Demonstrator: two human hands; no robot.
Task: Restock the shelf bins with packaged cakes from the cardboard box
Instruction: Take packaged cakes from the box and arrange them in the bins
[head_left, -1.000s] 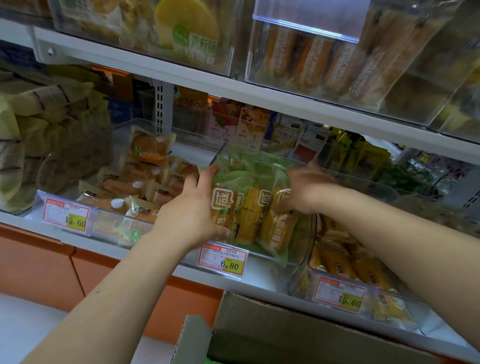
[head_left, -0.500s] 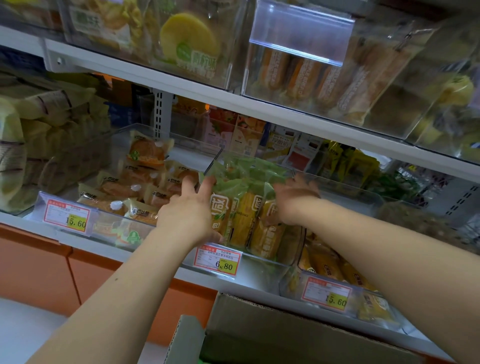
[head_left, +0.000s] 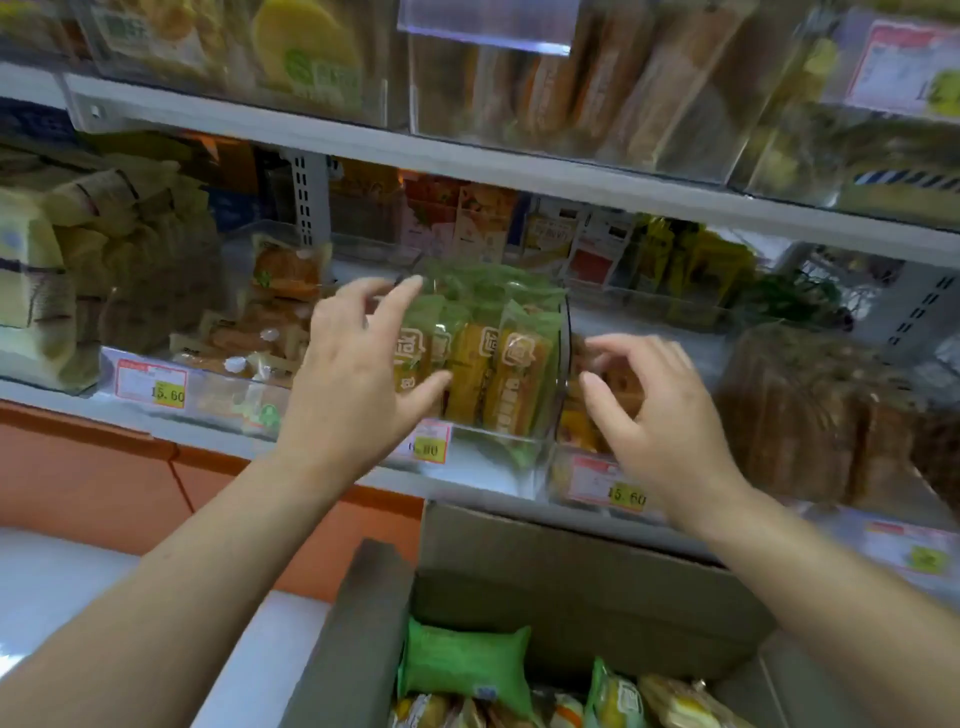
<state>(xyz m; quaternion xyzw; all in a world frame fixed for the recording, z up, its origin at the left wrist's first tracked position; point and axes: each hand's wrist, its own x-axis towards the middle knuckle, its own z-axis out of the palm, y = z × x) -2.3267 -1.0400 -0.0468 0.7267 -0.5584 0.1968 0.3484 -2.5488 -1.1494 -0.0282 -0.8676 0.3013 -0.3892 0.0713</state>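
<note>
**A:** Where are the packaged cakes?

**B:** In two places. A row of green-and-yellow packaged cakes (head_left: 514, 379) stands on end in the clear bin (head_left: 565, 332) at the centre of the frame, on the middle shelf (head_left: 483, 480). More lie in the open cardboard box (head_left: 571, 566) at the bottom centre, just below the shelf edge. A green pack (head_left: 467, 670) lies uppermost there, with yellow ones beside it along the lower edge.

**A:** And the left hand?

**B:** The left hand (head_left: 358, 384) is raised in front of the bin's left side, its back toward the camera. Its grip is spread, with the fingers straight and fanned and the thumb reaching toward the front packs. The picture is blurred there, so I cannot tell whether the thumb touches a wrapper.

**A:** The right one?

**B:** The right hand (head_left: 665, 415) is right of centre, just beside the bin's right wall and in front of the next bin along. Its grip is loose. The fingers are half bent and the thumb is apart from them, pinching nothing.

**A:** What else is around?

**B:** A red-and-yellow price tag (head_left: 428, 444) hangs under the centre bin, partly hidden by the left hand. The left-hand bin (head_left: 218, 400) holds orange-brown packs lying flat, and its own tag (head_left: 151, 383) reads 15.60. At the right of the frame, brown loaves (head_left: 810, 415) stand in clear wrappers. Across the top of the frame, long bread packs (head_left: 597, 78) fill the clear bins on the upper shelf.
</note>
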